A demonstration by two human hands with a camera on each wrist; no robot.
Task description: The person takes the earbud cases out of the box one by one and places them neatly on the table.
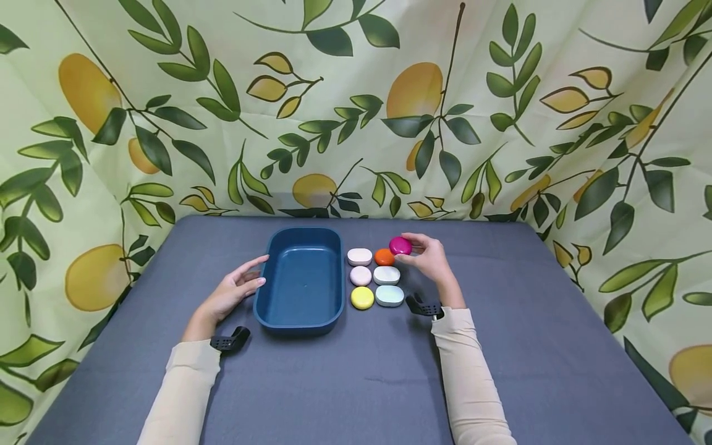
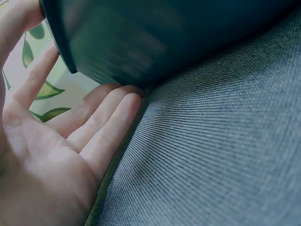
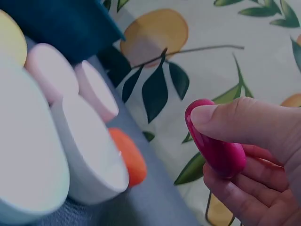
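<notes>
In the head view my right hand [image 1: 431,259] pinches a magenta round soap bar [image 1: 400,245] between thumb and fingers, raised beside the back of the soap group. The right wrist view shows the thumb pressed on one glossy face of this soap [image 3: 225,155] and fingers behind it. Just left of it lies an orange soap bar [image 1: 384,257]. My left hand [image 1: 229,295] rests its fingertips against the left side of a blue rectangular basin [image 1: 305,281]. Its fingers are extended, touching the rim and outer wall, as the left wrist view shows of the hand [image 2: 51,146].
Right of the basin, two columns of soap lie on the grey cloth: oval pink [image 1: 360,257], round pale pink [image 1: 360,275], yellow [image 1: 362,298], oval white [image 1: 386,275] and pale aqua [image 1: 389,296]. A leaf-patterned curtain [image 1: 345,148] stands behind the table.
</notes>
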